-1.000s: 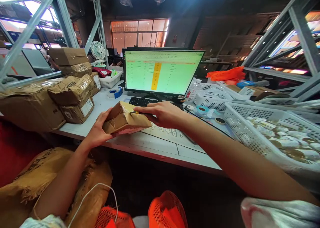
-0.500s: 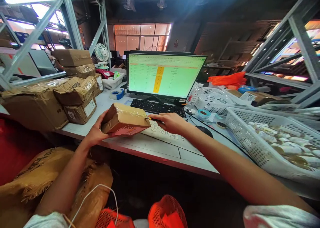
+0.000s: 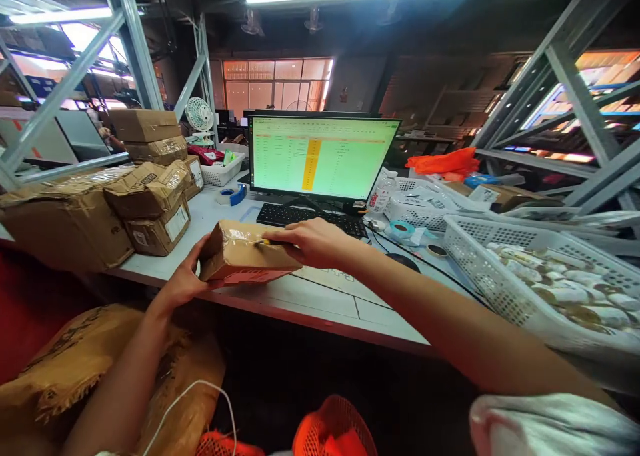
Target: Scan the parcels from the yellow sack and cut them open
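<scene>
My left hand [image 3: 183,276] grips a taped brown cardboard parcel [image 3: 245,256] from below at its left end, holding it just above the white desk [image 3: 310,297]. My right hand [image 3: 313,243] lies over the parcel's right side, closed around a small yellow-handled tool [image 3: 267,243]. The tool's tip touches the parcel's taped top, and my fingers hide most of the tool. A red-and-white label shows along the parcel's lower edge.
Stacked cardboard parcels [image 3: 150,209] stand at the desk's left. Behind my hands are a monitor [image 3: 320,157], a keyboard [image 3: 310,221] and a blue tape roll [image 3: 231,195]. A white plastic basket [image 3: 480,269] of wrapped rolls sits right; brown sacks [image 3: 45,383] lie below left.
My right hand has slid left along the parcel, bringing the tool's tip onto its top. The parcel sits a little lower and is turned slightly. The view has tilted slightly.
</scene>
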Demonstrator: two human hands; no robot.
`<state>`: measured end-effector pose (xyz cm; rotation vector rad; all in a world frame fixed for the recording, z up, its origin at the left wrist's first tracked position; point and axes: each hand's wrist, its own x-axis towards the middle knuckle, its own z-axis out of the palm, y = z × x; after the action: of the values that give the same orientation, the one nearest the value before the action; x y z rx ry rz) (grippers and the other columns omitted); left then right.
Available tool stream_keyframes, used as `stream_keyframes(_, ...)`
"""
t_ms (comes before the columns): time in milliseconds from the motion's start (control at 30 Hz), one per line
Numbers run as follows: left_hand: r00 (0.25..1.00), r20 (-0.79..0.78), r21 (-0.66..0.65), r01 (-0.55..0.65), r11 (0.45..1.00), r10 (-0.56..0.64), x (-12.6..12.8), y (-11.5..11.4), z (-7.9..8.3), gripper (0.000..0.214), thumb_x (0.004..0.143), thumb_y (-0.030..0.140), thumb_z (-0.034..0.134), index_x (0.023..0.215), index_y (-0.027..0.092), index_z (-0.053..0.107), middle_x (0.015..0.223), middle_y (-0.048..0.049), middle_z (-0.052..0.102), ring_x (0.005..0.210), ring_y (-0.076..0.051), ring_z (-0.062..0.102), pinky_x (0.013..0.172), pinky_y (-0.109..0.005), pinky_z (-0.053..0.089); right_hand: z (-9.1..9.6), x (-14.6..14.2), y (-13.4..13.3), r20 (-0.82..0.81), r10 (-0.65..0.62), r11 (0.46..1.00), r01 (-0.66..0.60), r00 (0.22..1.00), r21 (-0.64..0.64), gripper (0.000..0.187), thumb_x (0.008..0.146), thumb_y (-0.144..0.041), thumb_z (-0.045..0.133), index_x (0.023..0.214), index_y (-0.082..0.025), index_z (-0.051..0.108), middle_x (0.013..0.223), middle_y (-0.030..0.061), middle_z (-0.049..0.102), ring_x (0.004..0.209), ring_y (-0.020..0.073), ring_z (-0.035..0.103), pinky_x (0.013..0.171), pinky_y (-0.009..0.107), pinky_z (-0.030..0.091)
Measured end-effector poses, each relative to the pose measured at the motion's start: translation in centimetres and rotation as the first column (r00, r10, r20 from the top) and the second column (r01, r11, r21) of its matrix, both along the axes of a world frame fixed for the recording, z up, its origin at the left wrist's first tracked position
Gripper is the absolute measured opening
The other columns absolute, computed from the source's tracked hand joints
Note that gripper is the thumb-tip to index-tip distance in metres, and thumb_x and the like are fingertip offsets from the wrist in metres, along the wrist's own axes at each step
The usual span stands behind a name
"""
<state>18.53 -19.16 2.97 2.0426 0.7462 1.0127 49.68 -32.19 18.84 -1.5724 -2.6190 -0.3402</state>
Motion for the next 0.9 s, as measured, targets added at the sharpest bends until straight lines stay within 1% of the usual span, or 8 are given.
stream_keyframes(100, 0.998, 0.058, -0.039, 0.007, 0.999, -0.005, -0.5, 0.4, -0.7, 0.133, 0.064, 0.06, 0.092, 0.168, 0.025, 0.017, 0.171, -0.0177, 0.027, 0.157, -0.036, 0.031, 0.127, -0.047, 0.032, -2.5, 5.2, -0.5, 0.078, -0.218, 0.973, 0.223, 0.973, -0.055, 0.052, 0.095, -0.02, 0.054, 0.143, -0.034, 0.066, 0.104, 0.0072, 0.079, 0.081, 0.0203, 0.07, 0.066, 0.027, 0.042)
stream_keyframes(233, 0.995, 0.095, -0.131, 0.028, 0.991, -0.015, -0.5, 1.5, -2.2, 0.134, 0.065, 0.06, 0.091, 0.168, 0.027, 0.013, 0.171, -0.0184, 0.026, 0.156, -0.036, 0.033, 0.125, -0.05, 0.034, -7.0, 10.9, -2.4, 0.141, -0.506, 0.841, 0.523, 0.851, -0.14, 0.052, 0.096, -0.017, 0.051, 0.143, -0.032, 0.067, 0.107, 0.0121, 0.078, 0.086, 0.0248, 0.073, 0.071, 0.031, 0.046)
stream_keyframes(400, 0.993, -0.017, -0.15, 0.114, 0.982, -0.118, 1.4, 3.8, -4.0, 0.132, 0.065, 0.065, 0.09, 0.167, 0.029, 0.015, 0.162, -0.0204, 0.042, 0.153, -0.04, 0.038, 0.124, -0.059, 0.035, -14.1, 10.0, -3.4, 0.022, -0.573, 0.807, 0.568, 0.82, -0.159, 0.053, 0.105, -0.031, 0.045, 0.157, -0.028, 0.051, 0.124, 0.0167, 0.07, 0.104, 0.03, 0.071, 0.083, 0.037, 0.052)
stream_keyframes(500, 0.991, -0.018, -0.088, 0.128, 0.988, -0.13, 1.5, 3.4, -2.0, 0.134, 0.065, 0.076, 0.083, 0.168, 0.03, 0.011, 0.166, -0.0203, 0.034, 0.156, -0.041, 0.03, 0.125, -0.061, 0.032, -16.6, 9.2, -3.2, -0.048, -0.597, 0.8, 0.59, 0.801, -0.11, 0.049, 0.103, -0.034, 0.051, 0.149, -0.02, 0.06, 0.125, 0.0216, 0.068, 0.114, 0.0354, 0.067, 0.093, 0.042, 0.052)
stream_keyframes(600, 0.998, 0.025, 0.148, 0.049, 0.988, -0.054, 1.6, 0.3, 2.7, 0.117, 0.076, 0.078, 0.073, 0.166, 0.031, 0.015, 0.171, -0.0161, 0.024, 0.158, -0.037, 0.026, 0.127, -0.056, 0.029, -15.1, 9.3, -2.5, -0.216, -0.537, 0.842, 0.534, 0.815, -0.077, 0.042, 0.101, -0.036, 0.057, 0.138, -0.02, 0.069, 0.123, 0.0219, 0.07, 0.111, 0.0359, 0.068, 0.094, 0.046, 0.053)
stream_keyframes(667, 0.995, -0.088, 0.366, -0.008, 0.931, 0.044, 2.7, -2.7, 5.9, 0.091, 0.082, 0.066, 0.076, 0.156, 0.03, 0.04, 0.162, -0.0124, 0.04, 0.152, -0.035, 0.036, 0.126, -0.054, 0.03, -12.2, 8.6, -1.5, -0.386, -0.409, 0.901, 0.433, 0.827, -0.026, 0.041, 0.103, -0.037, 0.053, 0.138, -0.02, 0.068, 0.123, 0.019, 0.07, 0.11, 0.0322, 0.068, 0.096, 0.046, 0.053)
stream_keyframes(767, 0.904, -0.422, 0.49, 0.168, 0.855, 0.064, 5.9, -6.0, 9.0, 0.069, 0.074, 0.06, 0.085, 0.13, 0.026, 0.065, 0.137, -0.0109, 0.062, 0.132, -0.036, 0.054, 0.116, -0.052, 0.041, -7.8, 5.4, 1.1, -0.651, -0.1, 0.984, 0.172, 0.752, 0.047, 0.049, 0.104, -0.048, 0.051, 0.143, -0.022, 0.064, 0.133, 0.0148, 0.067, 0.123, 0.0276, 0.063, 0.106, 0.047, 0.05)
stream_keyframes(900, 0.763, -0.639, 0.439, 0.261, 0.86, 0.095, 8.5, -6.8, 9.5, 0.07, 0.073, 0.058, 0.086, 0.128, 0.021, 0.065, 0.125, -0.0125, 0.068, 0.122, -0.037, 0.06, 0.106, -0.05, 0.046, -6.1, 0.9, 4.3, -0.738, -0.112, 0.931, -0.19, 0.665, -0.312, 0.058, 0.095, -0.068, 0.058, 0.125, -0.022, 0.076, 0.124, 0.0103, 0.074, 0.116, 0.0278, 0.066, 0.104, 0.045, 0.051)
